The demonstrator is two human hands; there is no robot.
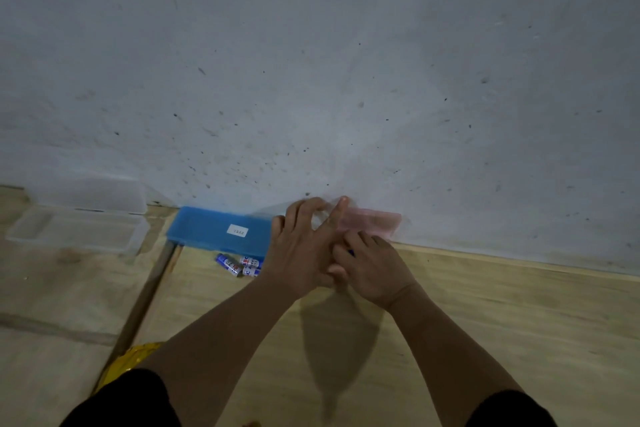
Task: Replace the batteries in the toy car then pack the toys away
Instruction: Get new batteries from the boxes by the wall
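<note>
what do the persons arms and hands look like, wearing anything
Both forearms are bare from the wrists up to short black sleeves at the bottom edge of the view. The left hand and right hand wear no gloves; no rings, watch or bracelets show. One fingernail is visible.

Person: two bare forearms, left hand (301, 255), right hand (375, 267); black short sleeves (128, 399) at 6 o'clock, no jewellery markings.

Two hands meet over a wooden floor by a grey wall.

At centre frame the left hand (301, 253) and right hand (375, 269) touch; loose batteries (239, 264) lie left of them below a blue case (214, 227).
</note>
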